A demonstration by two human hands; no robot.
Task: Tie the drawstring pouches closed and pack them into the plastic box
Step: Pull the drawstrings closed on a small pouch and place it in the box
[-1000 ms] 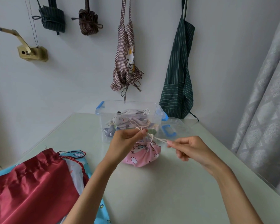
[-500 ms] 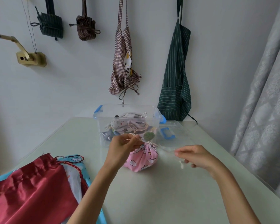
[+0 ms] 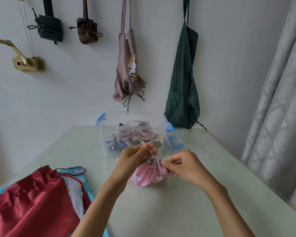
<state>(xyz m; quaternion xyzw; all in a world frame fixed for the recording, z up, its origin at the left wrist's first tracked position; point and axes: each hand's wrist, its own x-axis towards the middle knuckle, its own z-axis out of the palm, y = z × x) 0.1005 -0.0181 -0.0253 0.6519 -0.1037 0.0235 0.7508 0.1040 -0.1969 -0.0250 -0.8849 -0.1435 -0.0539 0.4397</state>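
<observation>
Pink pouch [image 3: 149, 173]: on table [image 3: 178, 211], just before plastic box [image 3: 132, 132]. Left hand [image 3: 133, 158] pinches cord [image 3: 149, 151] raised above the gathered neck; right hand [image 3: 184, 166], fingers curled, pinches the other end at the neck. Advice: hold both ends taut, cinch knot against gathers before packing.

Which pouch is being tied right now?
The pink pouch before the plastic box, held by both hands; the red pouch lies untouched at the left.
</observation>
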